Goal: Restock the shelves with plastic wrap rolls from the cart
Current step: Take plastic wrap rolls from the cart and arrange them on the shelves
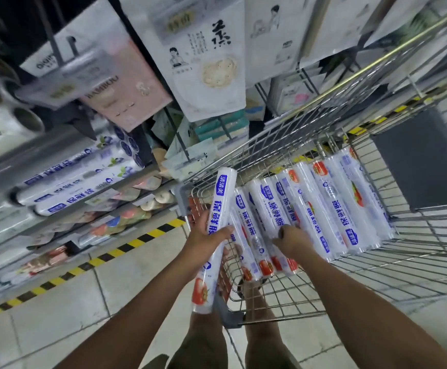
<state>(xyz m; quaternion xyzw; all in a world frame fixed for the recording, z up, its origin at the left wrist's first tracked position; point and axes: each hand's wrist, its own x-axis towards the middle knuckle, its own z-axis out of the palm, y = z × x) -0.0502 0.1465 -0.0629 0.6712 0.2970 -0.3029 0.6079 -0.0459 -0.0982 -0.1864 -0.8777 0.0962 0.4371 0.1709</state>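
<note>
My left hand [206,241] grips a white plastic wrap roll [218,227] with blue lettering and a red tomato picture, held lifted over the near left corner of the wire cart [310,294]. Several more rolls [337,206] lie side by side in the cart's basket. My right hand [290,239] reaches into the basket, its fingers curled round the near end of one of those rolls [267,217]. To the left, shelves [65,166] hold similar rolls [83,182] with blue labels.
White and pink hanging packs [203,65] fill the racks above the shelves. A yellow and black striped line [105,258] runs along the tiled floor at the shelf base. A dark panel [414,161] stands beyond the cart's far side.
</note>
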